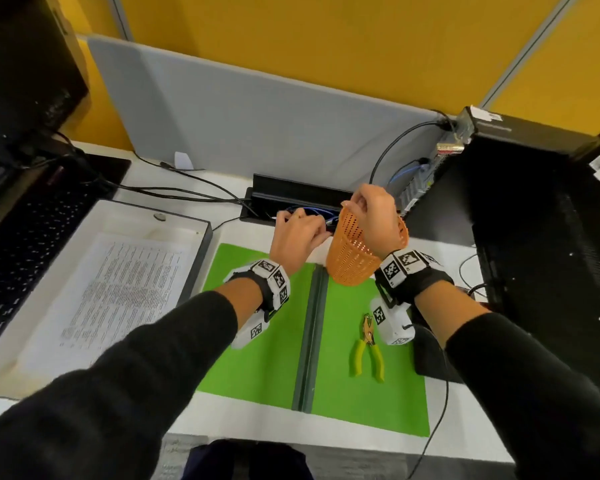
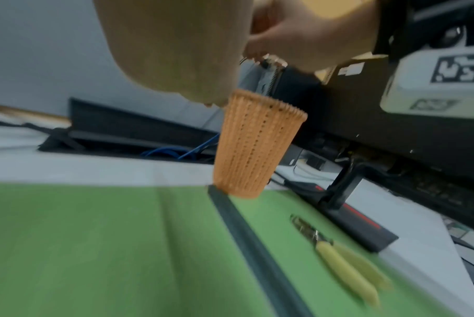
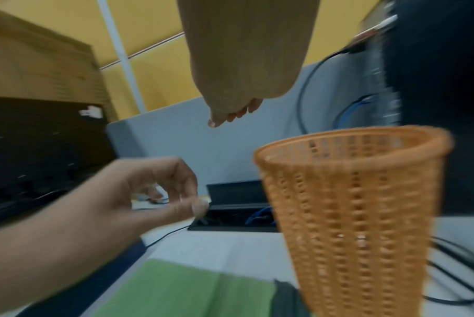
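**A:** How is the right hand placed?

**B:** The right hand [image 1: 371, 216] hangs right over the mouth of the orange mesh basket [image 1: 352, 259]. Its fingers [image 3: 227, 114] are loosely curled and bunched, grasping nothing and clear of the rim.

**A:** And the left?

**B:** The left hand [image 1: 297, 237] is just left of the basket, about level with its rim. Thumb and forefinger curve toward each other, but I cannot tell whether they pinch anything.

**A:** Where does the basket stand?

**B:** It is upright on the table [image 1: 232, 230]. Its base sits on the far edge of the green mat [image 1: 267, 341], at the end of the mat's dark centre strip.

**A:** What lies around the basket?

**B:**
- The yellow-handled pliers [image 1: 369, 344] lie on the mat, nearer the person than the basket.
- The open black cable box [image 1: 291, 194], with blue cables inside, is just behind the basket.
- The black computer tower [image 1: 534, 237] is to the right of the basket.
- The white tray of printed paper [image 1: 101, 271] is well to the left of the basket.
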A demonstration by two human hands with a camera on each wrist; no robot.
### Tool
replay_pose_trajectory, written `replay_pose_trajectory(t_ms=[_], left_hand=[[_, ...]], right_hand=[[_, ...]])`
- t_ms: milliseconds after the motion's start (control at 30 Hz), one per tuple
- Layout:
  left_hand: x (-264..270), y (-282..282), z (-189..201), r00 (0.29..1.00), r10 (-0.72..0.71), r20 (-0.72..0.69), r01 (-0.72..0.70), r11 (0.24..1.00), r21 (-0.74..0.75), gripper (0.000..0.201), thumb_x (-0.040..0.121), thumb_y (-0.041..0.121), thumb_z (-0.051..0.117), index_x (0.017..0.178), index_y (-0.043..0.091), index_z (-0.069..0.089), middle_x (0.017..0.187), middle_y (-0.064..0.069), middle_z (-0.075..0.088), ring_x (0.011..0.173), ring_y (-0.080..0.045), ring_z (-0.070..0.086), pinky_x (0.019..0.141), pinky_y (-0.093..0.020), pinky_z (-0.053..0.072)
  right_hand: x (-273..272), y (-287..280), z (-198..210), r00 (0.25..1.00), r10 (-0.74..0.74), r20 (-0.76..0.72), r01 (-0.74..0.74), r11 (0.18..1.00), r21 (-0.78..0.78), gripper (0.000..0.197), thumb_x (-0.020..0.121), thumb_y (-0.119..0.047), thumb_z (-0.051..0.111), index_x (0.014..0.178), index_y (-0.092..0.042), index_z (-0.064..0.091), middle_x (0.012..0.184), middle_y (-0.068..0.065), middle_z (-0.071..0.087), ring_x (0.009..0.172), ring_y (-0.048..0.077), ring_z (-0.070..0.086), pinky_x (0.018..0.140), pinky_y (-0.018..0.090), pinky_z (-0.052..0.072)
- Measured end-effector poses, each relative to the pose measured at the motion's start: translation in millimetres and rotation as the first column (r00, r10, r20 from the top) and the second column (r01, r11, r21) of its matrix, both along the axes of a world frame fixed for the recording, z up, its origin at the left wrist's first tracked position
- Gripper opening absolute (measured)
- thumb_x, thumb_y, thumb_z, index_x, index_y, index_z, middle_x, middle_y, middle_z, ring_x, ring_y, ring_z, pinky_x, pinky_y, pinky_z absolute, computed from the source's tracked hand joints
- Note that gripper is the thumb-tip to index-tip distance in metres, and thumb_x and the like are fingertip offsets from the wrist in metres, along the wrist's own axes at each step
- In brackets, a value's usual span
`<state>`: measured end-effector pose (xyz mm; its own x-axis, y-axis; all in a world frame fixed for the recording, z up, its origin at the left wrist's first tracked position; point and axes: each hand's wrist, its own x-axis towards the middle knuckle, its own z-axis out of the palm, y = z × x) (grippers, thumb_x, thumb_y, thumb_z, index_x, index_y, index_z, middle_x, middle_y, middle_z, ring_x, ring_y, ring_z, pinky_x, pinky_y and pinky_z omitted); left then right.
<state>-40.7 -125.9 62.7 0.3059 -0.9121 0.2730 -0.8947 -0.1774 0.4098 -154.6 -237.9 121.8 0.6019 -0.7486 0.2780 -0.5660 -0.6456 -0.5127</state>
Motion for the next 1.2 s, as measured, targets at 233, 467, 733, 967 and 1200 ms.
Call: replay_pose_trajectory(t_ms=[233,467,733,967,1200], left_hand=[[33.4,121.5,-86.4,0.970,0.224,-0.094,-0.198,0.953,0.230,0.031,0.086,0.023,0.065,0.115,0.013,0.058,0.121,-0.004,0.058,0.112,-0.022,0.055,0.095,-0.037,0.046],[44.2,189.5,-111.7,0.896,0.404,-0.185,-0.315,0.872,0.375,0.051,0.086,0.018,0.065,0.130,0.004,0.045,0.134,-0.010,0.044,0.118,-0.024,0.051,0.103,-0.035,0.043],[43.5,184.4,-120.0,0.880,0.444,-0.172,-0.321,0.820,0.474,0.054,0.086,0.006,0.061,0.136,-0.001,0.040,0.140,-0.013,0.037,0.124,-0.028,0.043,0.103,-0.034,0.042],[45.1,178.7,-121.3,0.878,0.458,-0.143,-0.329,0.791,0.515,0.046,0.087,0.003,0.058,0.130,-0.003,0.043,0.137,-0.015,0.037,0.113,-0.030,0.052,0.091,-0.035,0.049],[45.9,179.8,-123.2,0.887,0.437,-0.148,-0.309,0.801,0.512,0.051,0.087,0.016,0.063,0.130,-0.003,0.043,0.138,-0.014,0.036,0.111,-0.029,0.052,0.090,-0.036,0.050]], right_hand=[[89.0,67.8,-69.2,0.919,0.378,-0.115,-0.351,0.914,0.203,0.010,0.084,-0.002,0.058,0.084,0.001,0.068,0.088,0.020,0.062,0.086,0.033,0.059,0.077,0.041,0.046],[120.6,130.6,-151.6,0.797,0.556,-0.235,-0.448,0.806,0.386,0.015,0.084,-0.007,0.062,0.097,-0.006,0.069,0.097,0.015,0.065,0.088,0.029,0.063,0.080,0.043,0.052],[133.8,142.8,-174.4,0.752,0.611,-0.246,-0.497,0.771,0.397,0.012,0.078,-0.006,0.069,0.090,-0.005,0.071,0.093,0.013,0.066,0.085,0.026,0.062,0.080,0.040,0.052],[138.9,144.8,-175.8,0.711,0.646,-0.278,-0.559,0.759,0.335,0.008,0.079,-0.010,0.067,0.080,-0.003,0.071,0.086,0.013,0.066,0.081,0.029,0.061,0.071,0.044,0.050],[145.1,152.0,-169.9,0.588,0.686,-0.429,-0.641,0.719,0.269,0.009,0.081,0.000,0.056,0.078,0.001,0.063,0.085,0.016,0.061,0.079,0.031,0.058,0.066,0.044,0.047]])
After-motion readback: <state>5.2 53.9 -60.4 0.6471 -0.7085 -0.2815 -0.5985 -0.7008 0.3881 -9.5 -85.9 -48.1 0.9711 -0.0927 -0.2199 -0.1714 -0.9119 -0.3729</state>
